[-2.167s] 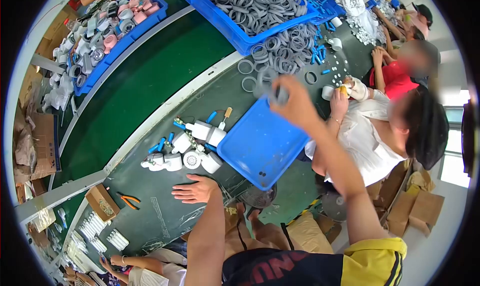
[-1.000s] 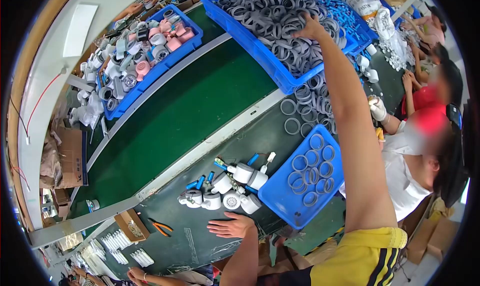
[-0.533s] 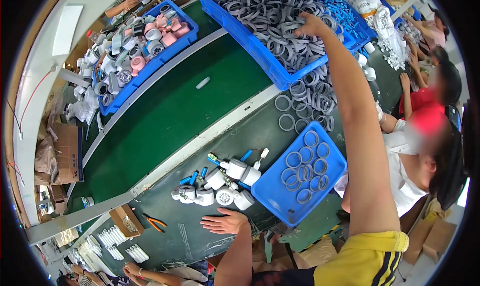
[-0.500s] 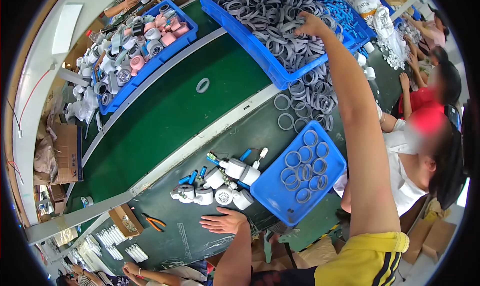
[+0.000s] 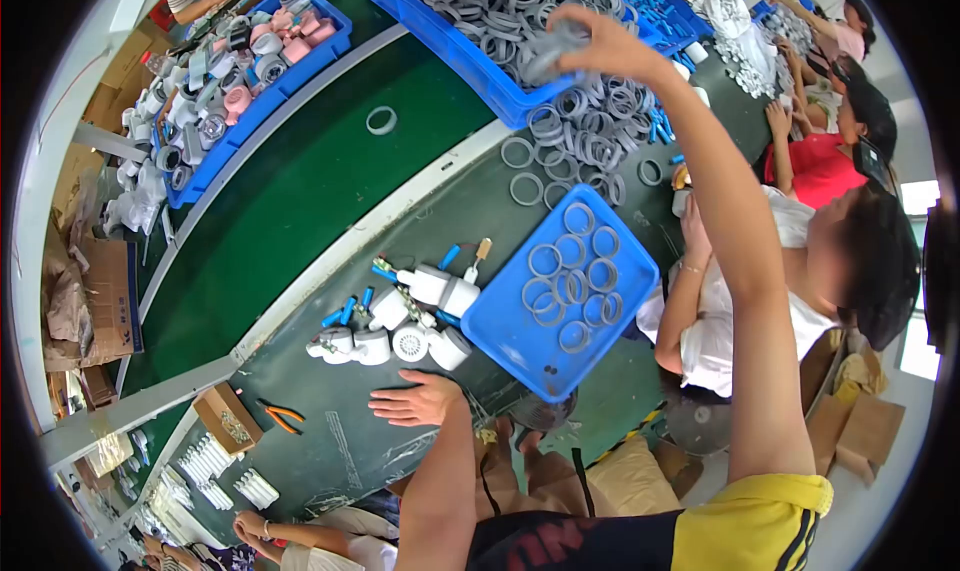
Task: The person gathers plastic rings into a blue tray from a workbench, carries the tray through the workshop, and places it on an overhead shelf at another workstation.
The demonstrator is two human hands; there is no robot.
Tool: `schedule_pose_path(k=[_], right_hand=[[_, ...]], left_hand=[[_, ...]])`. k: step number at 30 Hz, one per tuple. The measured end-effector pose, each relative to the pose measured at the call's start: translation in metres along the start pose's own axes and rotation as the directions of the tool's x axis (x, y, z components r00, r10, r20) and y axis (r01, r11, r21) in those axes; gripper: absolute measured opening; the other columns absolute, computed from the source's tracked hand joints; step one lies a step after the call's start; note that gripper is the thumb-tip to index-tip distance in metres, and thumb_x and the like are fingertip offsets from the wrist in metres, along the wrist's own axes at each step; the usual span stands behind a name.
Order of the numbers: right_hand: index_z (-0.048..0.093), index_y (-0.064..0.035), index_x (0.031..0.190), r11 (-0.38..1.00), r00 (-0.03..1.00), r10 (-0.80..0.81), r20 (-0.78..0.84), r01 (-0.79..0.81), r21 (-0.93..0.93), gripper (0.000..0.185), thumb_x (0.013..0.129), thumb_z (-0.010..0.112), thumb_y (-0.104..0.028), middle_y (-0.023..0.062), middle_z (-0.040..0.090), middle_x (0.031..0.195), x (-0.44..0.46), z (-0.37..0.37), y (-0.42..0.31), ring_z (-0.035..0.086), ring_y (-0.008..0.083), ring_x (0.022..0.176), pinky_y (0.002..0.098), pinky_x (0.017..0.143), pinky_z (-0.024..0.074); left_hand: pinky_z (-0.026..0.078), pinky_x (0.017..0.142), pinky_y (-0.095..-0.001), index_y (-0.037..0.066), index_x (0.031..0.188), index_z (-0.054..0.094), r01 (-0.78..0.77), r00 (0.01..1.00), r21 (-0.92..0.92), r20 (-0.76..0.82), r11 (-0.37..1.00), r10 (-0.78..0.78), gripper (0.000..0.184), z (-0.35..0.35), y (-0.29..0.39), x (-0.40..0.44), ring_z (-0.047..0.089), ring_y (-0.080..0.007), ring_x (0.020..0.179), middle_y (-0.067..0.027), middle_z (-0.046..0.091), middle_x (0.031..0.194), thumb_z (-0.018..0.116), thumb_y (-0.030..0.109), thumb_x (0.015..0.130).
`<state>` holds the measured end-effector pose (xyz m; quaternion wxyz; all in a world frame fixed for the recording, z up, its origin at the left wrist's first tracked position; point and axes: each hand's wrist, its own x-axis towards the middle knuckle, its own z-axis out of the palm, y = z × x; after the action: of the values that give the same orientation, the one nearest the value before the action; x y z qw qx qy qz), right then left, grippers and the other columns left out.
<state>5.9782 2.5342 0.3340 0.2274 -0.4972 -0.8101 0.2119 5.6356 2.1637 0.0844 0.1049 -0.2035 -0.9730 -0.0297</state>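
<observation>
My right hand (image 5: 608, 47) is raised over the near edge of a large blue bin (image 5: 440, 51) heaped with grey rings. Its fingers are curled round a few grey rings (image 5: 552, 53), blurred by motion, so I cannot tell how many. Loose rings (image 5: 600, 121) lie in a pile on the table below that hand. My left hand (image 5: 420, 399) lies flat on the dark green table, fingers stretched out, holding nothing. Just beyond it sit several white round-headed housings (image 5: 410, 342) with blue cylinders and wiring. Right of these, a shallow blue tray (image 5: 510, 349) contains several grey rings (image 5: 570, 287).
A single ring (image 5: 381, 121) lies on the green conveyor belt (image 5: 300, 211). Across the belt stands a blue bin (image 5: 255, 116) of white and pink parts. Orange-handled pliers (image 5: 281, 415) and a small cardboard box (image 5: 228, 420) are at left. A co-worker in white (image 5: 790, 271) sits at right.
My right hand has come back from inside the bin to its near edge, now with rings in its grasp. The whole view has shifted; my left hand stays flat on the table.
</observation>
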Motion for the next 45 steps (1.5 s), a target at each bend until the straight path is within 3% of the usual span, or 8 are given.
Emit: schedule_pose_path(k=[8, 14, 18, 21, 33, 38, 40, 45], right_hand=[[0.054, -0.0118, 0.111, 0.869, 0.811, 0.251, 0.528, -0.429, 0.246, 0.057, 0.06, 0.078, -0.015, 0.0045, 0.051, 0.113, -0.195, 0.107, -0.073, 0.049, 0.0188, 0.105, 0.0323, 0.084, 0.0448], [0.045, -0.0162, 0.13, 0.926, 0.9, 0.356, 0.252, -0.376, 0.035, 0.078, 0.059, 0.078, -0.012, 0.0108, 0.046, 0.125, -0.221, 0.153, -0.088, 0.048, 0.0319, 0.114, 0.0378, 0.094, 0.0419], [0.036, -0.0134, 0.14, 0.942, 0.842, 0.319, 0.435, -0.234, -0.239, 0.088, 0.062, 0.077, -0.022, 0.0166, 0.04, 0.137, -0.19, 0.134, -0.086, 0.042, 0.0393, 0.123, 0.047, 0.105, 0.0319], [0.037, -0.0084, 0.14, 0.988, 0.88, 0.157, 0.449, -0.137, -0.077, 0.084, 0.068, 0.075, -0.028, 0.0195, 0.04, 0.138, -0.127, 0.131, -0.078, 0.041, 0.0382, 0.126, 0.0432, 0.107, 0.0321], [0.031, -0.0139, 0.143, 0.917, 0.989, 0.041, -0.142, -0.093, -0.388, 0.066, 0.088, 0.059, -0.037, 0.0199, 0.041, 0.138, 0.134, 0.36, -0.097, 0.039, 0.0403, 0.124, 0.0499, 0.102, 0.0313], [0.039, -0.0103, 0.137, 0.914, 0.996, -0.063, -0.06, 0.033, -0.404, 0.057, 0.089, 0.057, -0.035, 0.016, 0.052, 0.124, 0.108, 0.324, -0.108, 0.049, 0.0346, 0.112, 0.0467, 0.092, 0.0377], [0.042, -0.0051, 0.131, 0.992, 0.983, -0.089, -0.161, 0.073, -0.099, 0.058, 0.088, 0.058, -0.04, 0.0189, 0.06, 0.103, 0.069, 0.279, -0.114, 0.058, 0.035, 0.093, 0.0448, 0.081, 0.0432], [0.047, -0.0012, 0.121, 0.866, 0.73, 0.486, 0.481, -0.475, -0.154, 0.066, 0.084, 0.061, -0.053, 0.0182, 0.064, 0.087, -0.081, 0.123, -0.12, 0.064, 0.0311, 0.08, 0.041, 0.07, 0.0478]], left_hand=[[0.018, 0.113, -0.0462, 0.003, 0.146, 0.024, -0.006, 1.0, -0.042, -0.031, 0.999, 0.005, 0.07, 0.001, -0.001, 0.001, 0.021, -0.0306, 0.141, -0.0161, 0.022, 0.153, 0.032, 0.051, 0.096], [0.017, 0.114, -0.0461, 0.003, 0.147, 0.023, 0.008, 1.0, -0.045, 0.01, 0.999, -0.007, 0.069, -0.002, 0.0, 0.003, 0.019, -0.0309, 0.142, -0.0166, 0.021, 0.153, 0.035, 0.049, 0.096], [0.016, 0.114, -0.046, 0.003, 0.147, 0.021, 0.009, 0.999, -0.04, 0.043, 0.999, -0.007, 0.07, -0.005, 0.0, 0.004, 0.018, -0.0313, 0.142, -0.0174, 0.019, 0.153, 0.035, 0.049, 0.096], [0.015, 0.114, -0.0459, 0.002, 0.147, 0.021, 0.006, 0.998, -0.059, 0.066, 0.998, -0.003, 0.07, -0.005, -0.001, 0.005, 0.018, -0.0316, 0.142, -0.0184, 0.019, 0.153, 0.035, 0.048, 0.096], [0.016, 0.114, -0.0459, 0.0, 0.146, 0.02, -0.003, 0.996, -0.044, 0.086, 0.999, 0.007, 0.069, -0.009, 0.002, 0.006, 0.018, -0.0337, 0.141, -0.0191, 0.019, 0.152, 0.034, 0.047, 0.097], [0.016, 0.114, -0.0455, 0.001, 0.146, 0.02, -0.013, 0.997, -0.037, 0.072, 0.999, 0.016, 0.069, -0.01, 0.002, 0.006, 0.018, -0.0327, 0.142, -0.0183, 0.019, 0.153, 0.034, 0.047, 0.097], [0.015, 0.114, -0.0453, 0.002, 0.146, 0.021, 0.004, 0.995, -0.025, 0.099, 1.0, -0.002, 0.068, -0.009, 0.001, 0.006, 0.018, -0.0324, 0.142, -0.0179, 0.019, 0.153, 0.033, 0.047, 0.097], [0.015, 0.115, -0.0447, 0.003, 0.147, 0.02, 0.005, 0.995, -0.005, 0.095, 1.0, -0.005, 0.069, -0.013, 0.002, 0.008, 0.019, -0.0305, 0.142, -0.0176, 0.019, 0.153, 0.031, 0.049, 0.097]])
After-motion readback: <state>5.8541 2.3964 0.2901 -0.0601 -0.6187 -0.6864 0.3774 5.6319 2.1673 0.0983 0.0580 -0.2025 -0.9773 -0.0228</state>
